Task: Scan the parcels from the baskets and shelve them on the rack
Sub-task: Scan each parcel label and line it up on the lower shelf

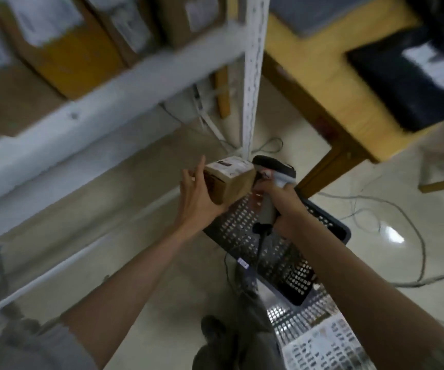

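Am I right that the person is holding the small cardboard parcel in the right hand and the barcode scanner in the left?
Not quite: the hands are swapped. The head view shows the left hand holding the small cardboard parcel and the right hand gripping the barcode scanner.
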A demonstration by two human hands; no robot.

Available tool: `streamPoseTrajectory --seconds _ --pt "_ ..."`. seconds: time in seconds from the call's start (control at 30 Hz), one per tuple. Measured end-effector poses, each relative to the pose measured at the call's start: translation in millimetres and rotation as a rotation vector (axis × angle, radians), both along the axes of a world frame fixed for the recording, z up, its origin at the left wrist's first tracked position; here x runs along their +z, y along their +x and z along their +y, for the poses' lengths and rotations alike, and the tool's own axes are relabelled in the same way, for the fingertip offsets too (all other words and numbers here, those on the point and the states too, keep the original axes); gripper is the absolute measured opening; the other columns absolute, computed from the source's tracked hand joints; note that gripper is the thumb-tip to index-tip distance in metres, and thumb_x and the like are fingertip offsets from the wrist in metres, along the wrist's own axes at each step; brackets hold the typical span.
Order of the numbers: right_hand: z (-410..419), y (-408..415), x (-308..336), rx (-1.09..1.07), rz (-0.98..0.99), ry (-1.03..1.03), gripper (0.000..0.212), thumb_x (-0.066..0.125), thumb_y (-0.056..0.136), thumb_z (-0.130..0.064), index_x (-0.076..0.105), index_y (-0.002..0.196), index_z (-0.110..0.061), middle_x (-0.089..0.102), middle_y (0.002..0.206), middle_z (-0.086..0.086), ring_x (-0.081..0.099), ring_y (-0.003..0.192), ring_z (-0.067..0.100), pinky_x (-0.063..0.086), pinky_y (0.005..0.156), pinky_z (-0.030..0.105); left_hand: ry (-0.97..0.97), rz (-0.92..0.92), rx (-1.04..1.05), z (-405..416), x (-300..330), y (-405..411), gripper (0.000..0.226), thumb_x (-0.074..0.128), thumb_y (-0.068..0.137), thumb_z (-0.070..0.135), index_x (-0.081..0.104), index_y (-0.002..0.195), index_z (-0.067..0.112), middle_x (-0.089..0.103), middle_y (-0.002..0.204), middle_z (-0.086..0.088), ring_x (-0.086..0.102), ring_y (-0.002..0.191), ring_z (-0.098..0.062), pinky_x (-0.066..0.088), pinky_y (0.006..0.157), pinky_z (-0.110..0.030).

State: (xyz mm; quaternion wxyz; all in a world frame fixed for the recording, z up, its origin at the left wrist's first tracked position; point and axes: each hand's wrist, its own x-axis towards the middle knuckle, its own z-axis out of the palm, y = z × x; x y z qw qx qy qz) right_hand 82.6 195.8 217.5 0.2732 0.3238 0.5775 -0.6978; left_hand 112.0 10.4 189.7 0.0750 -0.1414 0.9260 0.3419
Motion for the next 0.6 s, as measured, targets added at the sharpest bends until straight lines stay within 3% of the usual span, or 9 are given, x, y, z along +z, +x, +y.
streamPoseTrajectory --seconds 0.07,0.2,0.27,0.4,0.53,0.6 --pt "-11.2 7.7 47.5 -0.005 0.093 -0.041 0.013 0.068 0.092 -0.008 0.061 0.099 -0.017 0.071 0.094 0.011 0.070 0.087 0.025 0.061 0.074 0.037 0.028 0.048 0.029 -10.0 50.1 12.1 0.130 0.093 0.062 0.040 0.009 0.160 0.024 0.018 0.156 -0.014 0.027 0.144 -0.037 0.035 0.113 -0.054" --pt "-39.4 28.4 138.0 0.015 0.267 -0.033 0.017 0.068 0.089 -0.008 0.065 0.105 -0.014 0.074 0.102 0.017 0.072 0.086 0.029 0.058 0.075 0.041 0.045 0.186 0.016 -27.2 151.1 50.0 0.131 0.081 0.049 0.067 0.021 0.153 0.014 0.026 0.150 -0.008 0.036 0.137 -0.032 0.042 0.107 -0.051" --pt "-54.4 39.6 188.4 0.011 0.339 -0.028 0.021 0.069 0.087 -0.006 0.066 0.107 -0.012 0.074 0.096 0.016 0.070 0.079 0.028 0.057 0.070 0.041 0.033 0.302 0.038 -37.1 200.8 69.3 0.124 0.086 0.048 0.060 0.030 0.147 0.010 0.033 0.138 -0.007 0.042 0.127 -0.027 0.045 0.103 -0.047" --pt "-86.1 57.0 283.0 0.051 0.556 -0.098 0.033 0.070 0.089 -0.006 0.062 0.121 -0.007 0.074 0.096 0.011 0.070 0.087 0.029 0.061 0.075 0.043 0.000 0.513 0.099 -65.8 295.0 97.5 0.111 0.091 0.053 0.042 0.035 0.143 0.009 0.036 0.134 -0.005 0.043 0.123 -0.021 0.041 0.099 -0.031" --pt "-123.8 75.5 373.2 0.114 0.752 -0.199 0.035 0.069 0.090 -0.006 0.059 0.122 -0.016 0.074 0.111 0.009 0.070 0.105 0.029 0.060 0.088 0.044 -0.052 0.754 0.132 -99.9 385.5 122.8 0.108 0.086 0.048 0.045 0.031 0.137 0.019 0.033 0.130 0.001 0.048 0.117 -0.021 0.050 0.097 -0.040" --pt "-141.8 85.2 415.7 0.149 0.844 -0.238 0.032 0.070 0.089 -0.005 0.060 0.116 -0.019 0.074 0.110 0.007 0.070 0.105 0.028 0.060 0.088 0.043 -0.063 0.902 0.161 -112.4 427.8 134.3 0.101 0.088 0.051 0.045 0.034 0.132 0.021 0.033 0.125 0.005 0.050 0.109 -0.016 0.053 0.088 -0.034"
